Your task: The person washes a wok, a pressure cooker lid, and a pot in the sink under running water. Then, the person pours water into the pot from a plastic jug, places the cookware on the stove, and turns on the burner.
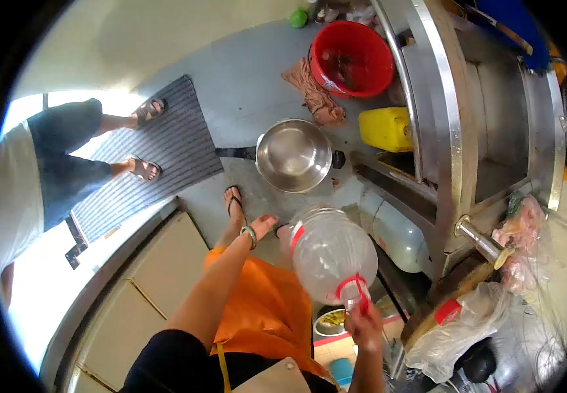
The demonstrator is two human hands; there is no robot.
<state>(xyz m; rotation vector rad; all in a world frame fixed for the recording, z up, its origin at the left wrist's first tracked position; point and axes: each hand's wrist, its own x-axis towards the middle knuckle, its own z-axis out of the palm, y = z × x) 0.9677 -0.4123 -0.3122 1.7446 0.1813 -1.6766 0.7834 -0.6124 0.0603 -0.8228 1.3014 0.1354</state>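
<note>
My right hand [364, 321] is closed on the red handle [355, 286] of a large clear plastic jug [334, 255]. The jug is tilted, with its neck towards me and its base towards the floor. No liquid can be made out in it. Near the jug's left side is my left hand [264, 224], its fingers stretched out and a bracelet on the wrist. Whether it touches the jug I cannot tell. On the floor beyond stands a steel pot [293, 156] with a long black handle and a short black grip.
A red bucket [380, 62], brown cloth [313, 92] and yellow jerrycan [386, 130] are on the floor. Steel shelving [454, 131] lines the right side, with plastic bags [467, 327] below. Left, another person's sandalled feet [145, 169] stand on a grey mat [182, 134].
</note>
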